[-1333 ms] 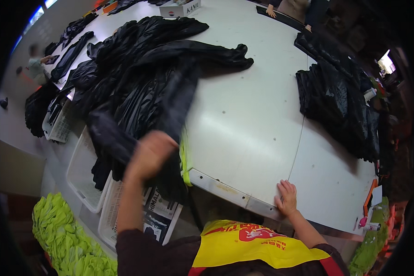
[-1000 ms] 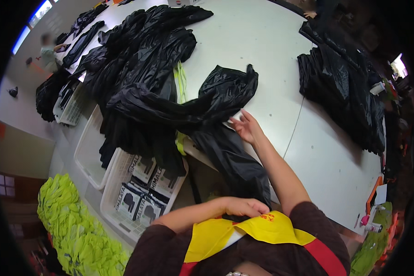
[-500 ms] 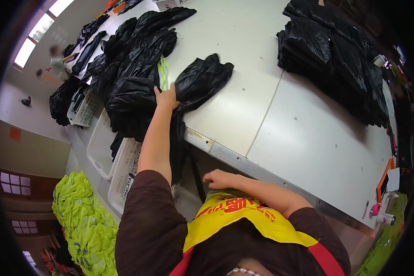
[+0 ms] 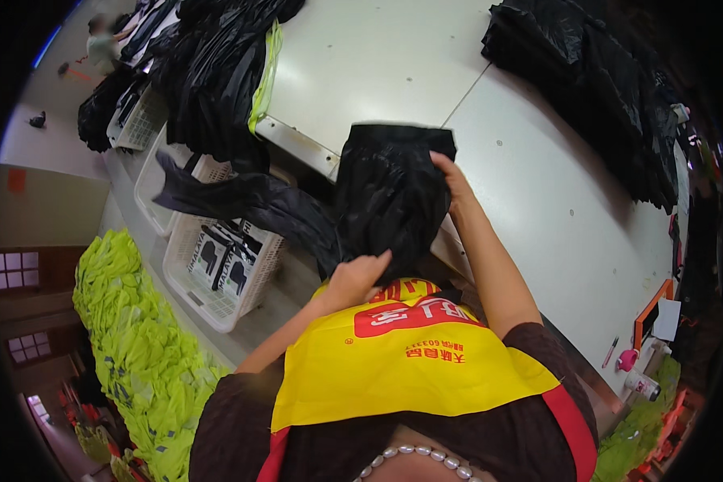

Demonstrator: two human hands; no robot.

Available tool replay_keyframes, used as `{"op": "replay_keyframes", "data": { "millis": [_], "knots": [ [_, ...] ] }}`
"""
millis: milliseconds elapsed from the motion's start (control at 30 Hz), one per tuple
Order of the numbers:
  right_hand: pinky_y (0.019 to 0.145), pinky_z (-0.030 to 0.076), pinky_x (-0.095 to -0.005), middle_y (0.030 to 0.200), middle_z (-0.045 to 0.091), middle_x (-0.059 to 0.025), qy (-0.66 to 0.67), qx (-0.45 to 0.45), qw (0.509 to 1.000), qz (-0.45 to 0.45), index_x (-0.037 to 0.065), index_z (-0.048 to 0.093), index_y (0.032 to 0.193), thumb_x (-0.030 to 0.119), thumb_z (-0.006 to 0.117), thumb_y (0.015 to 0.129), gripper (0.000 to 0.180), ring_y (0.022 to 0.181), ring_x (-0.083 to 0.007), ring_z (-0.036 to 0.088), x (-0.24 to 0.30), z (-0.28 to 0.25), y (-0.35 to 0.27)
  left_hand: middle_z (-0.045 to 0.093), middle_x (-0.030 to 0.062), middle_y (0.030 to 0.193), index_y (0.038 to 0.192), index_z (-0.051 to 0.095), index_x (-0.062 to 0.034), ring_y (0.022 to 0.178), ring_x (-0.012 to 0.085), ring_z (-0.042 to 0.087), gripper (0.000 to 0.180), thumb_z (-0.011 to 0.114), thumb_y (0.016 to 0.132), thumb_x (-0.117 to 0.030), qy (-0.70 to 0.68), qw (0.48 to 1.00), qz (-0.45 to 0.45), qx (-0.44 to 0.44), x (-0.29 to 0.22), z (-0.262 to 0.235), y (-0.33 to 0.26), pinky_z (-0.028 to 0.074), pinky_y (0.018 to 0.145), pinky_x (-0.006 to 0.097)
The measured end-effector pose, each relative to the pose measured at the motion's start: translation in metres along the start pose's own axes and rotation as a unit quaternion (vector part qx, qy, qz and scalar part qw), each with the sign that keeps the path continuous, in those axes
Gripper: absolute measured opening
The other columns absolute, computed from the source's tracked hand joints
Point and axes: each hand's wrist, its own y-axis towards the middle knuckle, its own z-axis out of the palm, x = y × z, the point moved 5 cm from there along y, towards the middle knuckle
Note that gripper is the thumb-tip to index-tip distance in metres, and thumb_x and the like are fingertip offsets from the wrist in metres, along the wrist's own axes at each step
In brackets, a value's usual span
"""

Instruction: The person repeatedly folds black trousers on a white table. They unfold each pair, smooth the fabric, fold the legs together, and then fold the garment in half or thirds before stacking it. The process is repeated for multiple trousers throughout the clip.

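Observation:
A pair of thin black trousers (image 4: 390,189) hangs between my hands in front of my apron, its straight waistband at the top. One leg trails out to the left, over a white basket. My right hand (image 4: 451,183) grips the side of the trousers just below the waistband, fingers partly behind the cloth. Lower down, my left hand (image 4: 358,279) is closed on the fabric near the apron. A heap of black garments (image 4: 217,76) lies on the table to the left, with a lime-yellow strip of cloth (image 4: 267,76) along its right side.
The white table (image 4: 530,201) has a metal-edged corner near me. A tall black garment stack (image 4: 578,96) lies at the far right. White plastic baskets (image 4: 231,309) and a lime-yellow garment pile (image 4: 136,345) stand at the left. A cup (image 4: 641,384) sits near the right edge.
My left hand has come back from the heap toward my body, with black trousers pulled off the table. My right hand has risen to the waistband. The view has shifted too.

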Motion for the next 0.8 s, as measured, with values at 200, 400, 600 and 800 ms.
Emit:
{"op": "replay_keyframes", "data": {
  "millis": [200,400,600,800],
  "knots": [
    [0.083,0.051,-0.0357,0.098,0.064,-0.0128,-0.061,0.054,0.989,-0.126,-0.001,0.057,0.104,0.009,0.062,0.073,0.033,0.087,-0.024,0.063,0.016,0.059,-0.044,0.052,0.0196,0.115,0.114,0.051,0.0005,0.106,0.0321,0.051,0.061,0.074,0.068,-0.034,-0.103,0.989,-0.047,-0.097,0.004,-0.078,0.021,0.043,0.087,0.036],
    [0.075,0.053,-0.0319,0.09,0.064,-0.0093,-0.076,0.065,0.981,-0.166,0.001,0.058,0.1,0.006,0.065,0.071,0.03,0.081,-0.0195,0.063,-0.013,0.107,-0.071,0.059,0.0135,0.101,0.102,0.057,-0.0024,0.1,0.0314,0.054,0.05,0.078,0.062,-0.024,-0.048,0.975,0.114,-0.186,-0.038,-0.161,0.056,0.042,0.088,0.038],
    [0.082,0.046,-0.0303,0.103,0.059,-0.0083,-0.306,0.033,0.904,-0.297,0.001,0.053,0.114,0.012,0.069,0.07,0.048,0.095,-0.0184,0.057,-0.009,0.138,-0.108,0.049,0.0076,0.067,0.073,0.055,-0.0047,0.067,0.026,0.052,0.019,0.072,0.063,-0.005,0.021,0.964,0.206,-0.166,-0.032,-0.204,0.028,0.043,0.062,0.034],
    [0.077,0.043,-0.0303,0.102,0.058,-0.0101,-0.601,0.229,0.59,-0.488,0.002,0.053,0.116,0.036,0.072,0.067,0.063,0.093,-0.0235,0.056,0.048,0.243,-0.198,0.048,0.007,0.064,0.073,0.057,-0.0026,0.068,0.0224,0.053,0.016,0.068,0.062,-0.004,0.156,0.936,0.295,-0.11,-0.056,-0.237,0.003,0.048,0.075,0.037]
  ]
}}
